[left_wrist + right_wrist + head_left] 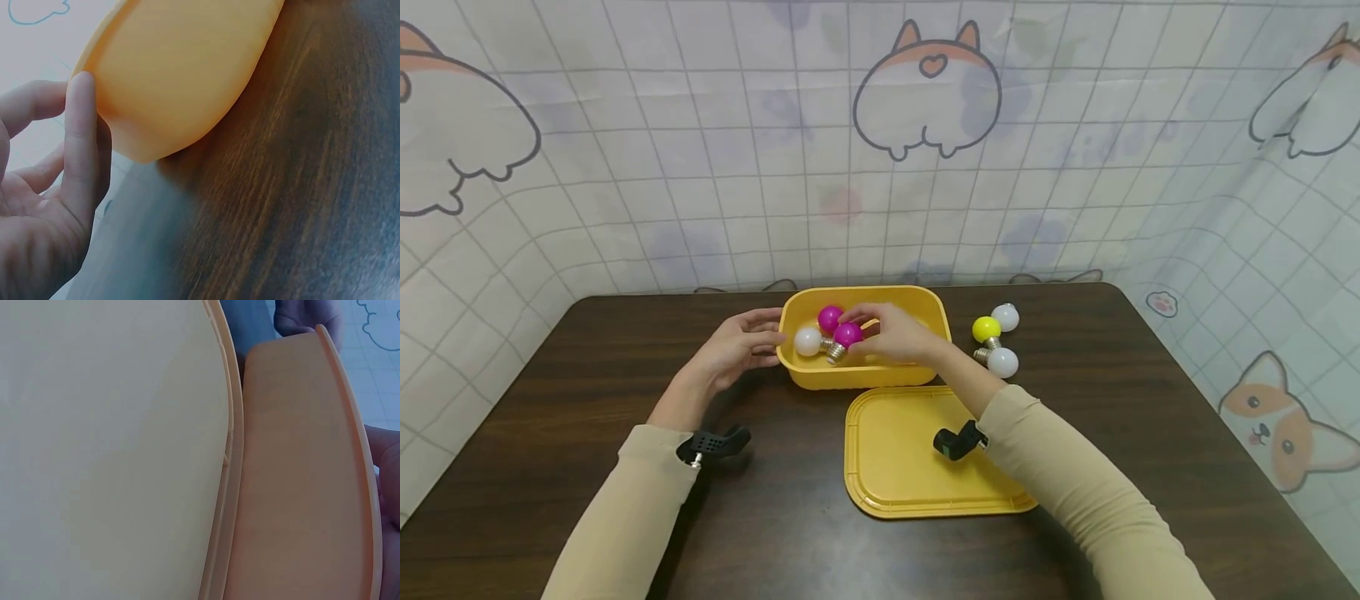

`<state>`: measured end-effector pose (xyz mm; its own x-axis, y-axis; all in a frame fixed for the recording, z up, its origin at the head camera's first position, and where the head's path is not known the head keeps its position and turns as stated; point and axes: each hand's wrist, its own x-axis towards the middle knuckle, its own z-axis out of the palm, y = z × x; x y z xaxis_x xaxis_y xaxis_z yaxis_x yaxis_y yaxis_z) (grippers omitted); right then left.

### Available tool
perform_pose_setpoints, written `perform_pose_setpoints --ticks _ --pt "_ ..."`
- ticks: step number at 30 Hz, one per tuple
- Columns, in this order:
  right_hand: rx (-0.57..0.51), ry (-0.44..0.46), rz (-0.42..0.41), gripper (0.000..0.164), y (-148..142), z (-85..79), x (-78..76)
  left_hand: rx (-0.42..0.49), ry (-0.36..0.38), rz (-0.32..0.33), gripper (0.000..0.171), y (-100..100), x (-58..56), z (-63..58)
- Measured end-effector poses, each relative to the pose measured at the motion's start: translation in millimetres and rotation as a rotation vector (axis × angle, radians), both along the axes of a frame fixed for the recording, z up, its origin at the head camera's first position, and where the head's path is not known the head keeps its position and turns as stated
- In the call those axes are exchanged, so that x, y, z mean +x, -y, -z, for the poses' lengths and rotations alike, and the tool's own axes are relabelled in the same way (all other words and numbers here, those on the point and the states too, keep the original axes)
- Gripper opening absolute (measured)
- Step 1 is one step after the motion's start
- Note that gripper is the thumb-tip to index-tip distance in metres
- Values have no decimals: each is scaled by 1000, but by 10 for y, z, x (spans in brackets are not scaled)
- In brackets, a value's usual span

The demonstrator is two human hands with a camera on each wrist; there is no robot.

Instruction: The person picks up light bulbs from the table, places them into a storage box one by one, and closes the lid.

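My right hand (pixel 891 332) reaches into a yellow plastic box (pixel 865 378) and pinches a magenta light bulb (pixel 848 334) between thumb and fingers, its metal base pointing down toward me. Inside the box, next to it, are a second magenta bulb (pixel 830 318) and a white bulb (pixel 808 341). At the box's left end, my left hand (pixel 742 346) touches the wall with extended fingers; the left wrist view shows fingertips (pixel 81 84) right at the rim. In the right wrist view the box wall (pixel 300 462) hides most of my right hand (pixel 389 478).
A yellow lid (pixel 917 467) lies flat on the dark wooden table (pixel 775 517) in front of the box, partly under my right forearm. Right of the box lie a yellow bulb (pixel 986 328) and two white bulbs, one behind (pixel 1005 317). A patterned cloth (pixel 820 167) hangs behind the table.
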<state>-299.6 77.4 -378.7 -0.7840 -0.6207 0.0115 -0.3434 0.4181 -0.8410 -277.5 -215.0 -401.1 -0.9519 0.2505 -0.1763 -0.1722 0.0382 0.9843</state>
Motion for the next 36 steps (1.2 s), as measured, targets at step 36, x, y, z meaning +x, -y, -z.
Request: perform_pose_setpoints --ticks 36 --pt "99 14 4 42 121 16 -3 -44 -14 15 65 -23 6 -35"
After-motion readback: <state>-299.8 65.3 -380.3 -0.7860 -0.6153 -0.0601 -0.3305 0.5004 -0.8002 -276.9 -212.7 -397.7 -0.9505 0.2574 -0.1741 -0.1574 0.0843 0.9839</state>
